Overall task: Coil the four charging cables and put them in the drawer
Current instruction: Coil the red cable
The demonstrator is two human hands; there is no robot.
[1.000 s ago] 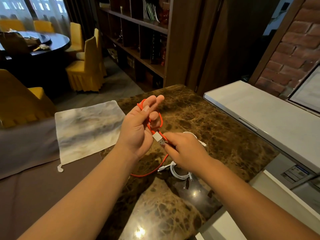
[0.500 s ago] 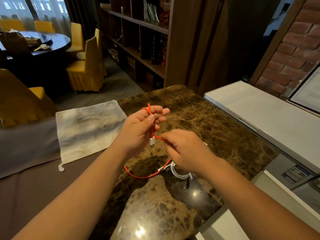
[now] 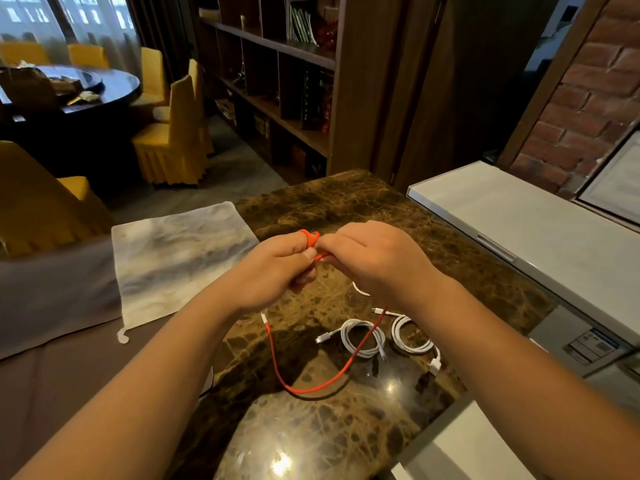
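Both grips clamped on the orange braided charging cable (image 3: 313,388) at frame centre: left hand (image 3: 273,271) holds the loops, right hand (image 3: 372,261) has closed in from lower right to wrap. Tail shorter, coil part-done. Two coiled white charging cables (image 3: 363,337) sit below on the brown marble tabletop (image 3: 346,202). Grey-white cloth pouch (image 3: 180,258) left. Drawer not identifiable.

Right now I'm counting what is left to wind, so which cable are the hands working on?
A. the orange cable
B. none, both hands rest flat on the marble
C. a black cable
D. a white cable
A: both the left hand and the right hand pinch the orange cable, whose loose end trails over the marble top, while two white coils lie untouched beside it.
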